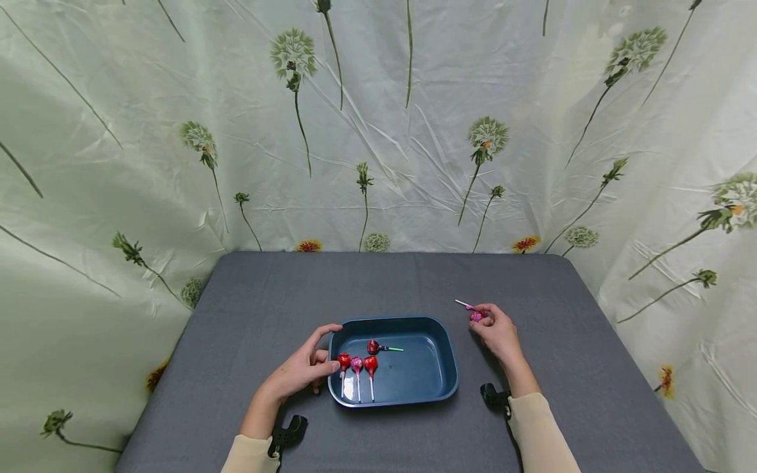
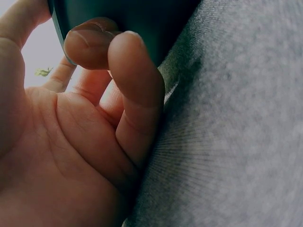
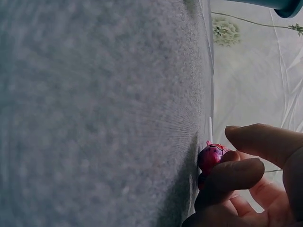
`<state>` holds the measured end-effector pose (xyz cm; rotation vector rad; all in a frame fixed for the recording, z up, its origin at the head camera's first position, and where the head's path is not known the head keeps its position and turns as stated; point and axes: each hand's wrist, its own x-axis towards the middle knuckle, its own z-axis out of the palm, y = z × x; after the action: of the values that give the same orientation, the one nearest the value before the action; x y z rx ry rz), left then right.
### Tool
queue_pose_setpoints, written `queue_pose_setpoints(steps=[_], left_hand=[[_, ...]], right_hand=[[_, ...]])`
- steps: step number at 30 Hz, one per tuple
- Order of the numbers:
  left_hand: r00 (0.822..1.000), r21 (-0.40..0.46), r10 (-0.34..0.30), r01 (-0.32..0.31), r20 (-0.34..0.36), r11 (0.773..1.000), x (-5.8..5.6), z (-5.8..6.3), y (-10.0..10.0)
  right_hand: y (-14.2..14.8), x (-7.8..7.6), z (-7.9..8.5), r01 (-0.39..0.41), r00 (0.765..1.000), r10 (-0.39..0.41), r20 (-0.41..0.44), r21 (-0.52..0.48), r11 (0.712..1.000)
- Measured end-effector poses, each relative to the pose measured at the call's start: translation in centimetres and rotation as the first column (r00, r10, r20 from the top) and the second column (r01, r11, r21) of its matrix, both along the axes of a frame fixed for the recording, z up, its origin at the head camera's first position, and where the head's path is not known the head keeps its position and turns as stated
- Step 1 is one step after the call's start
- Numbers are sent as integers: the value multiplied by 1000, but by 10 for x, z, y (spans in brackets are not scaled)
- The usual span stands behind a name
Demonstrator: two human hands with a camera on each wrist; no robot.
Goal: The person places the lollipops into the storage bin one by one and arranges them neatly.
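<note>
The grey table (image 1: 266, 282) fills the workspace, and the blue tray (image 1: 414, 378) lies on it with a long side toward the person. The left hand (image 1: 296, 369) grips the tray's left end, thumb over the rim and index finger at the far corner; a light, steady hold should be enough, since tugging could roll what lies inside. The right hand (image 1: 499, 334), beyond the tray's far right corner, curls its fingers round the pink lollipop (image 1: 476, 316) close to the table. Its wrist view is cramped: a darker lump under the wrapped head may be a second candy or just shade. Holding by the head seems sound, provided the fingertips close evenly and don't twist the wrapper. In the tray, the three lollipops (image 1: 357, 363) stand side by side at the left, sticks toward the person, with the green-sticked lollipop (image 1: 372, 347) crosswise beyond them. The held candy's white stick (image 1: 463, 303) points away to the far left, so it is best kept clear of the rim.
</note>
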<state>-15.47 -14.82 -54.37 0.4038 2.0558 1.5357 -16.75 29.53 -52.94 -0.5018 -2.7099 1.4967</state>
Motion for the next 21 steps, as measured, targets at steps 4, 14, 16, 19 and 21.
queue_pose_setpoints(steps=[4,14,16,19,21], left_hand=[[1000,1,-2,2,-4,1000,0,0,0],[1000,4,0,1,-10,1000,0,-2,-1],[1000,4,0,0,-10,1000,0,-1,-1],[1000,5,-1,1,-7,1000,0,-1,-1],[1000,6,0,1,-7,1000,0,-2,-1]], right_hand=[[0,-1,0,-3,1000,3,-1,19,1000],[0,-6,-3,0,1000,0,-3,67,998],[0,-6,-3,2,1000,-2,-6,82,997],[0,-7,-4,-1,1000,2,-10,103,995],[0,-7,-4,-6,1000,7,-14,119,993]])
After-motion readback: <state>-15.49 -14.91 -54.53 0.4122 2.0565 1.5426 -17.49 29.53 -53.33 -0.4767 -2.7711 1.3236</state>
